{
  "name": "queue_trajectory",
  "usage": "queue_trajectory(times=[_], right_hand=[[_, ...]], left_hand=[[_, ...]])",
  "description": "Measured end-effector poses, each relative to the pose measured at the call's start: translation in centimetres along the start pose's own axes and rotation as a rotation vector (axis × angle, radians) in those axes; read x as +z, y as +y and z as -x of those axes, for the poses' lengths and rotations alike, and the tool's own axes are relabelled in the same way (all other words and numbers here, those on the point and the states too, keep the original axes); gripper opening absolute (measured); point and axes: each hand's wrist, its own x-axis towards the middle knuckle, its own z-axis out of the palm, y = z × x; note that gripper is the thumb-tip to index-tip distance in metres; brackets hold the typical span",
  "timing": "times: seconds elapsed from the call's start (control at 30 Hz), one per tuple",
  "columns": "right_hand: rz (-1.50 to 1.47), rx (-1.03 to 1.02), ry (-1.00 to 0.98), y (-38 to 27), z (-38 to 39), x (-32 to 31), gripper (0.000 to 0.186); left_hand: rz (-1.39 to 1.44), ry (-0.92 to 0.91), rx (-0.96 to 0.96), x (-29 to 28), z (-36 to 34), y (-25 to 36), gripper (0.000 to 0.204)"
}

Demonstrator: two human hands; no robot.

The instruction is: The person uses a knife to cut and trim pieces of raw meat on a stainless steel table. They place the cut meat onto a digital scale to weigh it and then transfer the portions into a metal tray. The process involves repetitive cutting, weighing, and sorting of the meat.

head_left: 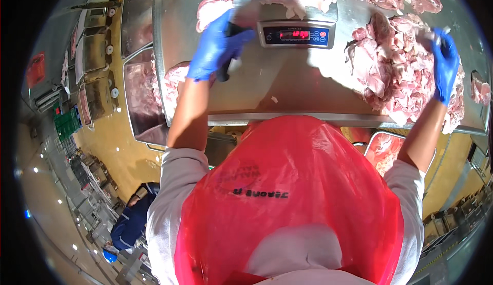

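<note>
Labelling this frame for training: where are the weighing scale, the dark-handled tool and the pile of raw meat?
weighing scale (295,34), head view, display panel.
dark-handled tool (224,72), head view, handle's lower end.
pile of raw meat (393,69), head view, pile's middle.

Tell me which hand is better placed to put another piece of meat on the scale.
Right. The right hand already rests on the big meat pile beside the scale and looks free. The left hand grips a dark knife handle, so it is occupied.
</note>
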Motion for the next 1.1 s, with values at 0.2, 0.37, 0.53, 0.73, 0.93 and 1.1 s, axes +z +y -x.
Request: queue_trajectory(times=[0.2, 0.37, 0.53, 0.73, 0.93, 1.1], right_hand=[[0.611, 0.256, -0.058, 7.1, 6.5, -11.5, 0.035], [0.492, 0.126, -0.074, 4.7, 5.2, -6.1, 0.031], [0.194, 0.0, -0.108, 1.4, 2.5, 3.1, 0.027], [0.075, -0.108, -0.371, 0.4, -1.2, 15.1, 0.037], [0.324, -0.111, -0.351, -0.7, -3.2, 23.7, 0.062], [0.389, -0.157, -0.166, 0.9, -2.1, 24.8, 0.045]], left_hand=[[0.141, 0.333, -0.025, -7.3, 3.4, -3.4, 0.039], [0.128, 0.399, 0.029, -7.2, 2.1, -3.5, 0.041], [0.012, 0.325, 0.11, -6.7, -1.1, -4.0, 0.042], [0.388, 0.142, 0.128, -5.2, -7.9, -4.0, 0.044], [0.304, 0.107, 0.069, -4.5, -15.8, -3.4, 0.042], [-0.232, 0.229, 0.341, -1.6, -14.9, -2.6, 0.036]])
